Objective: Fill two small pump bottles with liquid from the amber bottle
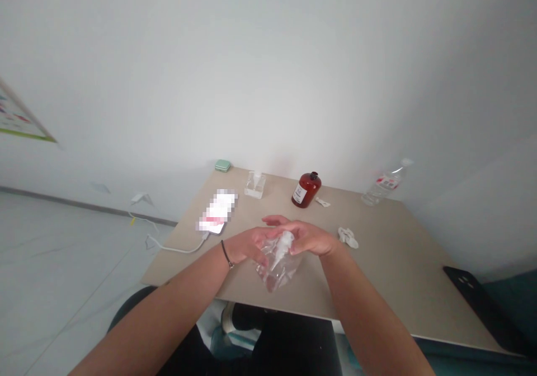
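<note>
Over the front part of the table, my left hand [248,244] and my right hand [311,237] hold a clear plastic bag [274,278] between them. The bag hangs down crinkled near the table's front edge. A slim white piece [282,247] shows at the bag, narrowing towards its lower end; whether it is a tissue or something firmer I cannot tell. My left fingers curl round the bag's left side, and my right thumb and fingers close at its upper right. Some fingertips are hidden. Beyond my hands stands a brown bottle [309,188] with a white label and a dark neck.
Crumpled tissues [348,238] and a small white scrap [323,202] lie to the right on the table [377,269]. A clear water bottle [386,183], a clear tissue box [254,188], a green case [222,165], a cabled phone [218,211] and a dark phone [474,292] are around.
</note>
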`<state>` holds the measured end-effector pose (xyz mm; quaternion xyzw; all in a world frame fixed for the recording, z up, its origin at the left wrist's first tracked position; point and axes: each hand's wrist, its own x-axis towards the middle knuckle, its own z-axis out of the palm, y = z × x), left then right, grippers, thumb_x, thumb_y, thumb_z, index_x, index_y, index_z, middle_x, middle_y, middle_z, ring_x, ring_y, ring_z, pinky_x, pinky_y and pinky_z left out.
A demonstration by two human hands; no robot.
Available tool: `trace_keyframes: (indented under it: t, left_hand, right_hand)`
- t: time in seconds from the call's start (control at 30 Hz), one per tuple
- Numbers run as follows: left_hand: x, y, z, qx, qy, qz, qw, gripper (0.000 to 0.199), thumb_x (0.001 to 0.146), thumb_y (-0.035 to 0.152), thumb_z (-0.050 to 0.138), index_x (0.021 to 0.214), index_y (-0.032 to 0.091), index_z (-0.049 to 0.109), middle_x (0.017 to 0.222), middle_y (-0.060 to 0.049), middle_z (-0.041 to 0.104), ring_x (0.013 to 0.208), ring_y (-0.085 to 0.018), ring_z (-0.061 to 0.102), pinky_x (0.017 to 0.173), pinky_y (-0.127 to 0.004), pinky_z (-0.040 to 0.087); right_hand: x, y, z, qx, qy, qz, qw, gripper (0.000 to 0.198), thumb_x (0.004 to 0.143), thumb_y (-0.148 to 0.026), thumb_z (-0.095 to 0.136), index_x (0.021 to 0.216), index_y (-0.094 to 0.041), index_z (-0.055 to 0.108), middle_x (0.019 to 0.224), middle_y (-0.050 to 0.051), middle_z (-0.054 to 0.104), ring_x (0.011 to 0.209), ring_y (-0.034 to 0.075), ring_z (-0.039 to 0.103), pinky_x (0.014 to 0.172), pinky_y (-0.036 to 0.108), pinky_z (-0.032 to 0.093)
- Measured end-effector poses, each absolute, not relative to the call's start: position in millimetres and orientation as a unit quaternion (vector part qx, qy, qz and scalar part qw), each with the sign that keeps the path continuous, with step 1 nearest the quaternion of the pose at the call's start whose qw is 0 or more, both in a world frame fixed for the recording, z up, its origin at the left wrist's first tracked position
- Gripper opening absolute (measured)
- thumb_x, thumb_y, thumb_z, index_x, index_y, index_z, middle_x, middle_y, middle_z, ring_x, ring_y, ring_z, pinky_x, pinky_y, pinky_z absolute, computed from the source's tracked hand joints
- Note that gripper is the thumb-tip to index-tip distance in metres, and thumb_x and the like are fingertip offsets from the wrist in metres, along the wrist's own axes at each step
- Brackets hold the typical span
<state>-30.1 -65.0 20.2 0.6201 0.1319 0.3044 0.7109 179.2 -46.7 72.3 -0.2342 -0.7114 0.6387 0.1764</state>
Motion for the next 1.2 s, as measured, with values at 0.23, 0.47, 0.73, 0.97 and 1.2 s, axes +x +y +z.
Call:
trace_keyframes:
  t: [0.23,0.47,0.73,0.97,1.2]
  left_hand:
    - [-43.9,-61.3,12.9,0.536,0.129,0.212,0.807,0.048,0.05,0.03,0.083,0.095,0.016,0.073,0.086,-0.006,0.07,0.085,-0.033,0.073,0.072,-0.041,0.053]
    - [-39.3,-60.4,11.7,0.477,0.132,0.316,0.81,0.082,0.031,0.047,0.096,0.103,0.016,0.07,0.089,-0.005,0.069,0.078,-0.021,0.066,0.072,-0.03,0.052]
    - [-30.1,-62.6,15.4,0.509,0.134,0.443,0.726,0.067,0.056,0.026,0.093,0.118,0.019,0.068,0.1,-0.004,0.07,0.088,-0.018,0.064,0.082,-0.028,0.048]
    - [-29.0,-65.9,11.8,0.532,0.16,0.439,0.707,0.071,0.056,0.024,0.093,0.121,0.02,0.065,0.107,-0.006,0.068,0.095,-0.021,0.062,0.087,-0.031,0.047]
    - [-27.2,-63.0,9.1,0.507,0.196,0.425,0.724,0.075,0.051,0.018,0.094,0.12,0.02,0.064,0.106,-0.005,0.067,0.094,-0.021,0.063,0.084,-0.031,0.048]
  right_hand:
    - [152.8,-65.5,91.3,-0.162,-0.689,0.694,0.133,0.046,0.073,-0.047,0.08,0.112,-0.024,0.076,0.148,0.009,0.048,0.134,0.029,0.046,0.111,0.042,0.033]
    - [147.6,-69.5,74.8,-0.267,-0.71,0.568,0.32,0.04,0.07,-0.06,0.079,0.086,-0.023,0.077,0.119,0.006,0.05,0.109,0.023,0.052,0.098,0.037,0.041]
    - [163.0,-75.9,61.3,-0.401,-0.731,0.379,0.402,0.042,0.082,-0.065,0.064,0.082,-0.024,0.076,0.091,0.002,0.041,0.092,0.021,0.046,0.09,0.034,0.04]
    - [165.7,-80.8,61.1,-0.412,-0.753,0.328,0.394,0.048,0.083,-0.068,0.06,0.08,-0.022,0.074,0.089,0.003,0.043,0.091,0.021,0.048,0.088,0.036,0.042]
    - [164.3,-88.1,58.8,-0.462,-0.75,0.3,0.366,0.044,0.089,-0.063,0.054,0.088,-0.023,0.073,0.089,0.003,0.045,0.088,0.021,0.049,0.082,0.034,0.043]
